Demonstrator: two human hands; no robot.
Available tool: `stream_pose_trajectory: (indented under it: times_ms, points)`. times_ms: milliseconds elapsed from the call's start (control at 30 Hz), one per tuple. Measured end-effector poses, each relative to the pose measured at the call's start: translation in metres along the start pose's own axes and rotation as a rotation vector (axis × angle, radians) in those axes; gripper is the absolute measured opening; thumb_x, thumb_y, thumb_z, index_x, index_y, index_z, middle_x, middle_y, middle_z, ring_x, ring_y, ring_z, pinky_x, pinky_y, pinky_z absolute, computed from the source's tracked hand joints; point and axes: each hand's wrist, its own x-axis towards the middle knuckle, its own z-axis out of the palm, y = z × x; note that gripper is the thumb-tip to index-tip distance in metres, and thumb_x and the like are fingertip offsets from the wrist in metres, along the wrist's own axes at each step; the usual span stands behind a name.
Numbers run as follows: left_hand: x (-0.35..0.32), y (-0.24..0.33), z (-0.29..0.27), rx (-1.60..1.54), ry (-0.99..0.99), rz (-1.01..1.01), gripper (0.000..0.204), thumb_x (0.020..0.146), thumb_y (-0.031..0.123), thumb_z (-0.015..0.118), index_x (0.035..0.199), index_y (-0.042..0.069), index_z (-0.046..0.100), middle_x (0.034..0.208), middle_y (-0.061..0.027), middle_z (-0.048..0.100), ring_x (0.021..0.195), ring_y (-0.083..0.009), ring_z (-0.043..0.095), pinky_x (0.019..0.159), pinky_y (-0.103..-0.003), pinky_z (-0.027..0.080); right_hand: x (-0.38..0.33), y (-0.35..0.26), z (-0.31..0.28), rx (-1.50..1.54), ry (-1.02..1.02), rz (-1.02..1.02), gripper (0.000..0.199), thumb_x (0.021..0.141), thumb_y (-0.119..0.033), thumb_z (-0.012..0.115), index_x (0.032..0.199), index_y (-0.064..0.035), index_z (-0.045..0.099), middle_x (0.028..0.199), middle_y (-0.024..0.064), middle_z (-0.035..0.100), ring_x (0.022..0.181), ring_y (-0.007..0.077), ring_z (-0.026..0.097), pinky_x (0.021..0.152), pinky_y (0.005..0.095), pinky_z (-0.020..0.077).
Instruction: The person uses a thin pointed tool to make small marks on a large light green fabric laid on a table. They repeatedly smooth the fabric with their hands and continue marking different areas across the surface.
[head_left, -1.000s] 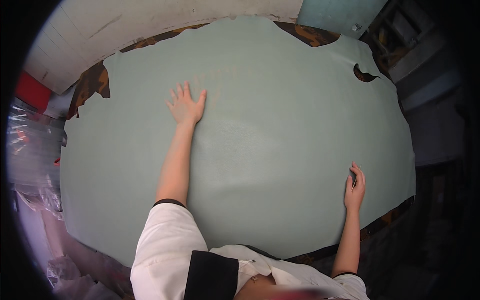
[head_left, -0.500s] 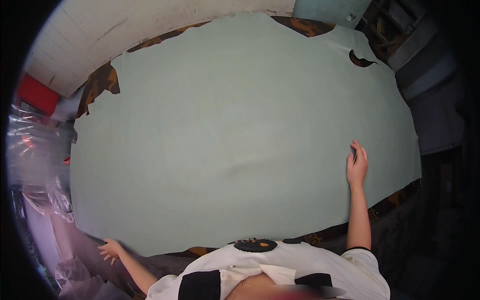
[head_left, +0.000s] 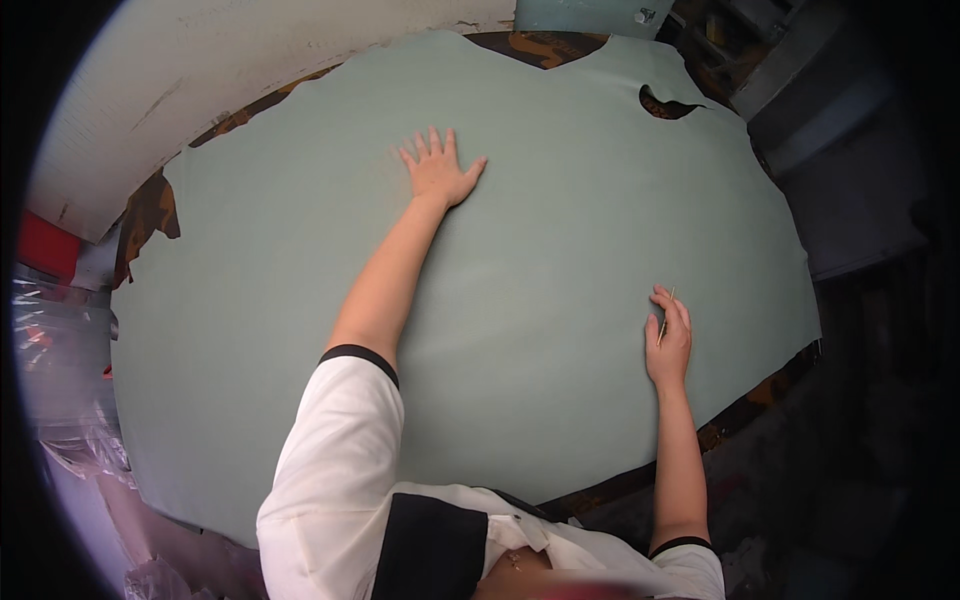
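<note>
A large pale green leather hide [head_left: 540, 250] with ragged edges lies spread over the table. My left hand [head_left: 437, 175] reaches far across and rests on it, palm down with the fingers spread. Closer to me on the right, my right hand [head_left: 672, 340] is curled above or on the hide. A thin, pale stick [head_left: 672, 297] shows between its fingers and thumb; too little shows to tell its exact kind.
A dark patterned cover [head_left: 540, 47] with orange-brown marks shows past the hide's edges and through a hole at the far right. Whitish boards [head_left: 200, 70] run along the far left. Clear plastic sheeting [head_left: 65, 350] and a red object [head_left: 48, 245] are at the left.
My left hand has moved from the near left edge to far out on the hide, fingers spread. The view has shifted, and the stick in my right hand shows more plainly.
</note>
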Motion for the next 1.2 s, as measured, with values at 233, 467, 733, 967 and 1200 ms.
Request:
stream_pose_trajectory:
  times_ms: [233, 467, 733, 967, 1200]
  points:
    - [-0.177, 0.132, 0.03, -0.72, -0.527, 1.542, 0.06, 0.098, 0.046, 0.05, 0.143, 0.006, 0.046, 0.151, -0.0188, 0.038, 0.143, -0.0351, 0.031, 0.119, -0.055, 0.016, 0.0, 0.021, -0.004, 0.627, 0.208, 0.233, 0.022, 0.097, -0.001, 0.046, 0.117, -0.0017, 0.056, 0.136, 0.0163, 0.058, 0.124, 0.0234, 0.054, 0.105, 0.0349, 0.0408]
    - [-0.038, 0.056, 0.004, -0.999, -0.465, 0.918, 0.064, 0.096, 0.047, 0.047, 0.142, 0.002, 0.043, 0.146, -0.0206, 0.042, 0.137, -0.0379, 0.035, 0.115, -0.051, 0.023, -0.003, 0.013, -0.003, 0.541, 0.167, 0.225, 0.022, 0.095, 0.0, 0.047, 0.115, -0.0011, 0.056, 0.135, 0.0181, 0.058, 0.124, 0.025, 0.055, 0.107, 0.036, 0.0395]
    - [0.253, -0.002, 0.041, -0.069, 0.118, -0.324, 0.101, 0.082, 0.079, 0.045, 0.154, 0.009, 0.03, 0.159, -0.0196, 0.025, 0.148, -0.0383, 0.019, 0.116, -0.063, 0.007, 0.001, 0.004, -0.003, 0.329, 0.067, 0.197, 0.019, 0.093, 0.0, 0.05, 0.111, -0.0008, 0.057, 0.124, 0.0181, 0.063, 0.122, 0.0286, 0.057, 0.109, 0.0408, 0.0389]
    - [0.114, 0.224, 0.078, -0.297, 0.263, 1.039, 0.071, 0.097, 0.055, 0.047, 0.148, 0.007, 0.04, 0.147, -0.0204, 0.046, 0.142, -0.0341, 0.036, 0.116, -0.056, 0.022, 0.004, 0.002, -0.005, 0.293, 0.075, 0.216, 0.019, 0.094, -0.001, 0.05, 0.111, -0.0009, 0.059, 0.125, 0.0165, 0.064, 0.118, 0.0262, 0.059, 0.101, 0.0364, 0.0438]
    - [-0.016, 0.192, 0.054, -0.129, 0.107, 0.413, 0.08, 0.093, 0.06, 0.047, 0.153, 0.009, 0.032, 0.159, -0.019, 0.025, 0.148, -0.0411, 0.017, 0.118, -0.059, 0.012, 0.001, 0.017, -0.003, 0.419, 0.154, 0.184, 0.017, 0.095, -0.007, 0.056, 0.112, -0.0043, 0.06, 0.126, 0.0098, 0.066, 0.111, 0.0191, 0.062, 0.088, 0.0286, 0.0468]
